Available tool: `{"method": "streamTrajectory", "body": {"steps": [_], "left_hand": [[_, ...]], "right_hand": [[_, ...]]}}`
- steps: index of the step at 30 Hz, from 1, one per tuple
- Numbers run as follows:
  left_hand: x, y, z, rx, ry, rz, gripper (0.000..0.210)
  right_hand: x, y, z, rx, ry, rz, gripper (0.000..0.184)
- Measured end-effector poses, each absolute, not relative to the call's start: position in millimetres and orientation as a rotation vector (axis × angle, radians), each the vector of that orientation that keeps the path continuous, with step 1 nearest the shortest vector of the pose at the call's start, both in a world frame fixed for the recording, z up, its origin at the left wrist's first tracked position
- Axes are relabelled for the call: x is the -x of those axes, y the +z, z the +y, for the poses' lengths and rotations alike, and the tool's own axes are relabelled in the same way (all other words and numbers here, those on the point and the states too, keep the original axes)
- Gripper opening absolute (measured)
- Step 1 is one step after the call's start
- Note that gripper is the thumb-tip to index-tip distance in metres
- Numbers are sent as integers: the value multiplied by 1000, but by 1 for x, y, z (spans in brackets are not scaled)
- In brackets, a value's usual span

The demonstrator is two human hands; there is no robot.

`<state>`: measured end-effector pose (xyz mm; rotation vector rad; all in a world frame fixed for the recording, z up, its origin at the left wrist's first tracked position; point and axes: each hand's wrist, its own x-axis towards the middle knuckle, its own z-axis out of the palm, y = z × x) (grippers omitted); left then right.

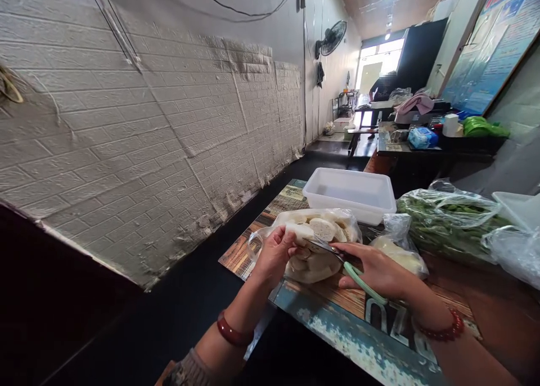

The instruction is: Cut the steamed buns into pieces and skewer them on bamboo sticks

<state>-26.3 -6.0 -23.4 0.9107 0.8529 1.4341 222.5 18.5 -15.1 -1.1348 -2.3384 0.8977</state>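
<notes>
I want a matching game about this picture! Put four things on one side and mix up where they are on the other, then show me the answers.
Things:
1. Scissors
2. Pale slice
3. Green leaves
4. Fan

Where they are:
A. Under clear plastic, on the right side of the picture
B. Up on the wall
C. In the person's right hand
D. In the fingers of the person's left hand

Right pairs: 1-C, 2-D, 3-A, 4-B

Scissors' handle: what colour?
Handle: pale green, seen in the head view.
</notes>
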Motion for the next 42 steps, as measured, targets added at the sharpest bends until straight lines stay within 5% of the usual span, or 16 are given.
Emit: {"method": "streamTrajectory", "body": {"steps": [5, 17, 25, 42], "left_hand": [[21, -19, -5, -854, 1408, 844, 50], [13, -15, -11, -762, 1369, 853, 45], [15, -15, -9, -813, 1462, 891, 43], [9, -9, -13, -916, 1409, 979, 40]], "right_hand": [[-228, -20, 23, 1089, 1001, -2280, 51], [-229, -8, 19, 1161, 1025, -2308, 58], [-229, -14, 18, 1108, 904, -2409, 80], [-231, -9, 18, 1079, 962, -2441, 77]]}}
